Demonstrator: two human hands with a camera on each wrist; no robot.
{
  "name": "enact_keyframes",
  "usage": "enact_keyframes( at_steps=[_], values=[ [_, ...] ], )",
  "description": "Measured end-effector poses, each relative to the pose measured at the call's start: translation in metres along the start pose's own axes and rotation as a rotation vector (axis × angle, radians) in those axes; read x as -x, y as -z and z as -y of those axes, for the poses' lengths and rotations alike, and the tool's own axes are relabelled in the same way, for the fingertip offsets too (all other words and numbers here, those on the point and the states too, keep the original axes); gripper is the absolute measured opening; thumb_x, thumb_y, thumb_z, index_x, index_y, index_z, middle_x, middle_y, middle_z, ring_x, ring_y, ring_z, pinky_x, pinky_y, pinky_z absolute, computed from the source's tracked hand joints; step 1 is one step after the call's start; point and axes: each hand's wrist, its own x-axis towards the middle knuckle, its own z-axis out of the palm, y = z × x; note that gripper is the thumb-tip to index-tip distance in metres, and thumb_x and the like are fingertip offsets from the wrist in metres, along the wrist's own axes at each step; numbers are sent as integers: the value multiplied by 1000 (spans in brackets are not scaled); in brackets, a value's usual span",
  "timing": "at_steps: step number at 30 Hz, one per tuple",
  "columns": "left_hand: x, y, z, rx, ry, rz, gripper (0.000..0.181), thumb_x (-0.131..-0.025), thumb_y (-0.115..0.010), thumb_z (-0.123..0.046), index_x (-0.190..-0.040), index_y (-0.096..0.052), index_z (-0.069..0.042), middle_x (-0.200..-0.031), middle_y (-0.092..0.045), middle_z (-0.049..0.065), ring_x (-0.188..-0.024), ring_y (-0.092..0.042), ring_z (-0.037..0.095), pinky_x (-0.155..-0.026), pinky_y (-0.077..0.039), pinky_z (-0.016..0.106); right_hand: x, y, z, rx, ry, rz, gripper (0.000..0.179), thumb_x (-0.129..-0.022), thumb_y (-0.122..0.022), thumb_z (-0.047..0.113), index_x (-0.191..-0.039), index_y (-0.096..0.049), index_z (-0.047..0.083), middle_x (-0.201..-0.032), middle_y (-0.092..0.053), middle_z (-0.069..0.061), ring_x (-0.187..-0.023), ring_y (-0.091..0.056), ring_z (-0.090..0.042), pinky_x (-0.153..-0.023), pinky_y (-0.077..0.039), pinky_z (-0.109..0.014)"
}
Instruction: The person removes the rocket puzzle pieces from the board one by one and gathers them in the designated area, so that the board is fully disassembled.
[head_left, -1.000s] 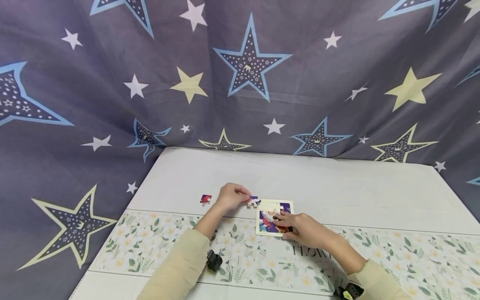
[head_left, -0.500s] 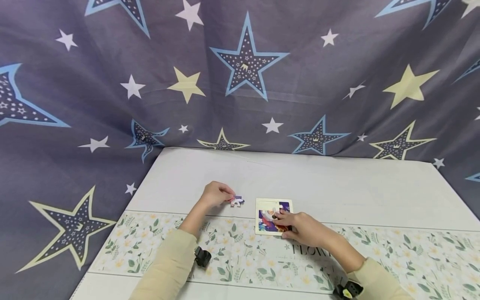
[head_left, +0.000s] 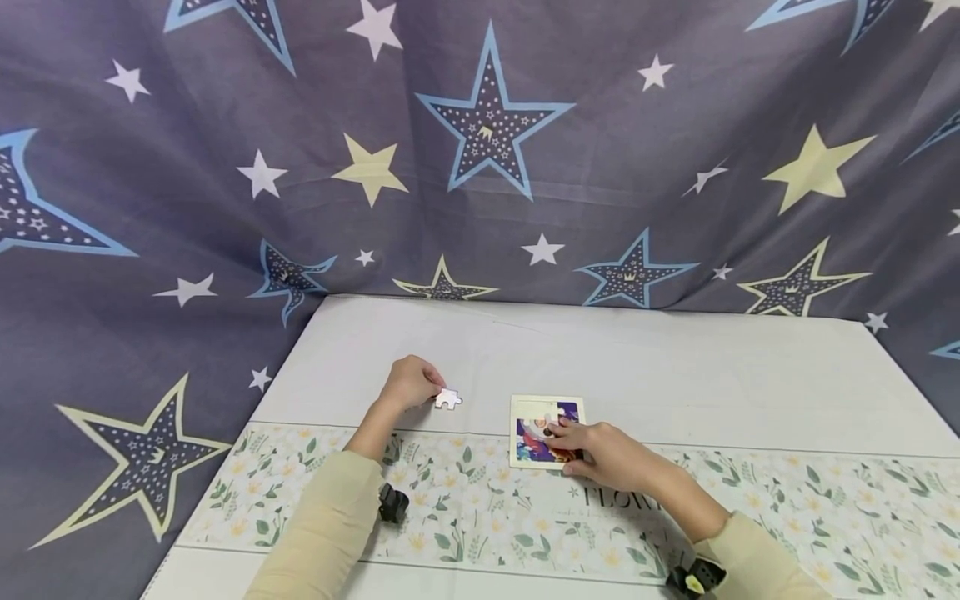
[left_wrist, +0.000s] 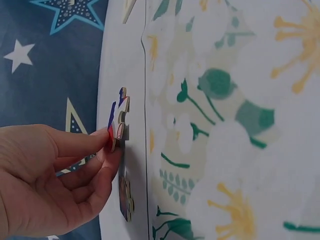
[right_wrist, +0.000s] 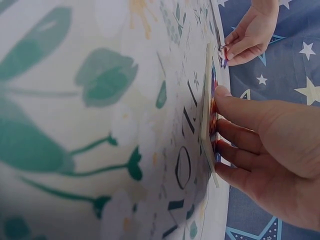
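Note:
My left hand [head_left: 411, 382] pinches a jigsaw piece [head_left: 448, 399] between thumb and fingertips, left of the puzzle board. In the left wrist view this piece [left_wrist: 118, 120] shows blue, red and white and is tipped up from the white tabletop. A second jigsaw piece [left_wrist: 125, 197] lies on the table below my left hand [left_wrist: 55, 175]; in the head view the hand hides it. My right hand [head_left: 611, 457] rests on the partly filled puzzle board [head_left: 513, 442], fingertips on its picture. The board's upper left shows a pale bare area. In the right wrist view thumb and fingers touch the board's face [right_wrist: 214, 100].
A flower-printed strip [head_left: 465, 508] with dark lettering crosses the white table [head_left: 675, 367]. Behind and to the left hangs a grey curtain [head_left: 300, 108] with stars. Black wrist cameras [head_left: 393, 503] sit at both sleeves.
My left hand has carried its jigsaw piece left, away from the board, and now covers where the loose piece lay. The held piece has turned a little. My right hand stays on the board.

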Motion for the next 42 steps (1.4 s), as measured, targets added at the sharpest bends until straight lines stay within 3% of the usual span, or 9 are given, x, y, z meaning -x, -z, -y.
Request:
enact_keyframes(
  at_steps=[10,17,23,31,37,42],
  values=[
    [2,-2,1,-94,17,-24,4,-81,-72,-9,-82,-75,-6,-82,-74,8,-74,-61,19,-67,-47,28,0,-1,0,-9,-2,-4,42,-89,-66,15,-128,-60,3,-140,-53,-17,-131,-50,-36,-98,-50,-45],
    [3,-1,-2,-113,17,-32,6,-82,-71,-11,-82,-75,-6,-80,-73,8,-67,-59,17,-55,-41,22,0,-2,0,7,-1,-58,36,-90,-65,16,-124,-63,3,-136,-57,-17,-125,-55,-37,-93,-52,-44],
    [4,-1,-3,-113,2,-43,8,-84,-70,-11,-82,-75,-6,-79,-73,8,-68,-60,18,-57,-42,23,-1,-3,-1,29,-5,-125,32,-92,-64,18,-121,-65,4,-130,-63,-15,-119,-61,-32,-93,-53,-42],
    [13,-1,-8,-86,-20,-33,8,-85,-68,-8,-84,-75,-4,-79,-73,9,-60,-59,14,-55,-47,23,1,-5,3,22,-39,-74,35,-92,-63,20,-124,-64,7,-133,-61,-12,-121,-60,-31,-89,-55,-39],
    [19,-8,-20,-59,-60,3,8,-85,-68,-9,-89,-74,-5,-87,-73,9,-74,-64,17,-73,-54,32,8,-9,3,8,-55,-45,37,-92,-63,20,-127,-62,7,-137,-58,-14,-126,-56,-33,-93,-53,-42],
    [20,-18,-34,-33,-143,56,9,-85,-68,-10,-92,-74,-7,-90,-73,7,-85,-65,20,-83,-53,37,7,-10,-1,-50,-43,-42,37,-92,-63,16,-127,-61,5,-138,-56,-17,-127,-54,-35,-74,-56,-26]
  ],
)
